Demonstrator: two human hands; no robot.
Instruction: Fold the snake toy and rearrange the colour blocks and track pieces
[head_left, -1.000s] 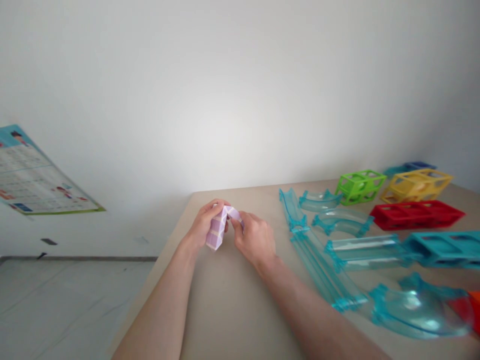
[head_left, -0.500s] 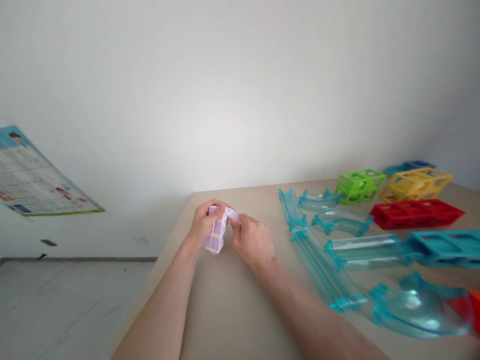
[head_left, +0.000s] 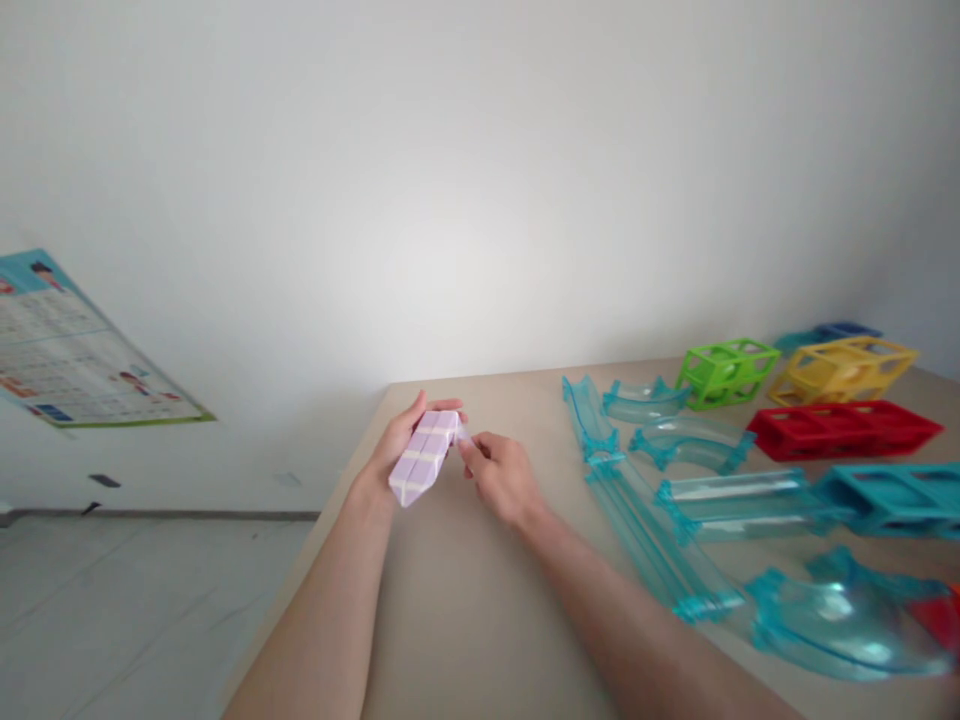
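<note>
A lilac-and-white segmented bar (head_left: 424, 455), its pale bands crossing it like a folded puzzle snake, lies tilted above the table. My left hand (head_left: 390, 440) cradles it from the left and behind, with the thumb raised at its edge and the fingertips showing past its far end. From the far right corner of the bar a narrow pale part sticks out. My right hand (head_left: 499, 475) is closed on that part, thumb and forefinger pinched together; the fingers partly hide what they grip.
Clear teal track pieces (head_left: 645, 520) lie on the beige table (head_left: 465, 600) to the right. Behind and beside them stand a green frame block (head_left: 727, 372), a yellow one (head_left: 844, 370), a red one (head_left: 844, 430) and a teal one (head_left: 896, 498). A wall rises behind the table.
The bar has turned in my left hand, its broad face now upward and its near end further left. My left thumb has lifted off its top. The right hand keeps its pinch.
</note>
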